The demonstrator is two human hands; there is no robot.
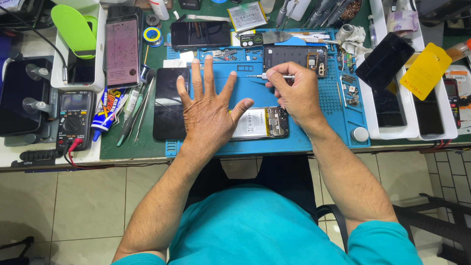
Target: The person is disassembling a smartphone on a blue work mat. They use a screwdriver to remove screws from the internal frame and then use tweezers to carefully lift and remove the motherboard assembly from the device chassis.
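Note:
My left hand (208, 110) lies flat with its fingers spread on the blue work mat (255, 91), partly covering an opened phone (260, 122) with its battery and circuit board showing. My right hand (294, 91) grips a small silver screwdriver (267, 76), whose tip points left above the mat. A black phone back cover (294, 58) lies just beyond my right hand. A dark phone screen (167, 105) rests at the mat's left edge, beside my left hand.
A multimeter (73, 120) and a glue tube (109, 110) sit at the left. White trays (407, 130) with phones stand at the right, with a yellow tag (424, 71). Tweezers (132, 118), a solder reel (152, 35) and more phones (122, 51) crowd the back.

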